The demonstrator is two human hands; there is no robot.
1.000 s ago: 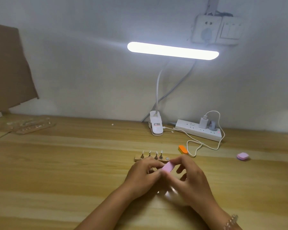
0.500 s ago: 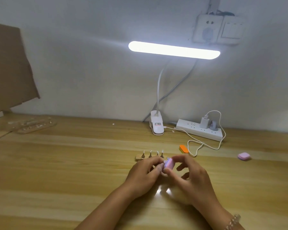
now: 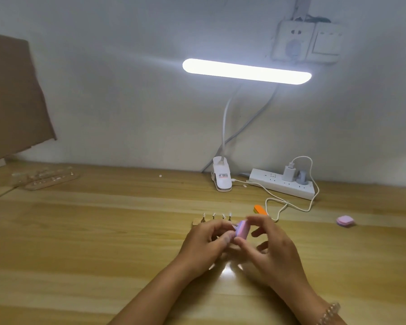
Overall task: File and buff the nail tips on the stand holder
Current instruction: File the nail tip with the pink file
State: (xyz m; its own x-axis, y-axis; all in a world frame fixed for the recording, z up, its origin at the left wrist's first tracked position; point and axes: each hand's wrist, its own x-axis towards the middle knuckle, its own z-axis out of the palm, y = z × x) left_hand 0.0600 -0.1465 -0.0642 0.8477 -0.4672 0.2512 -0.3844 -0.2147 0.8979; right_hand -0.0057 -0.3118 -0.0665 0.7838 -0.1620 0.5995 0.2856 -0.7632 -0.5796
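Four nail tips (image 3: pixel 217 216) stand upright on the stand holder (image 3: pixel 196 223), just beyond the hands near the middle of the wooden surface (image 3: pixel 103 231). The right hand (image 3: pixel 271 252) pinches a pink buffing block (image 3: pixel 242 229); the left hand (image 3: pixel 204 247) has a narrow grip whose contents are hidden, probably a single tip pressed against the block. The step in hand appears to be buffing. The next move likely calls for short, light strokes. An orange file (image 3: pixel 259 209) lies just beyond, to the right.

The clamp base of the desk lamp (image 3: pixel 222 178) carries a small white label with red and dark print; the characters are too small to read.
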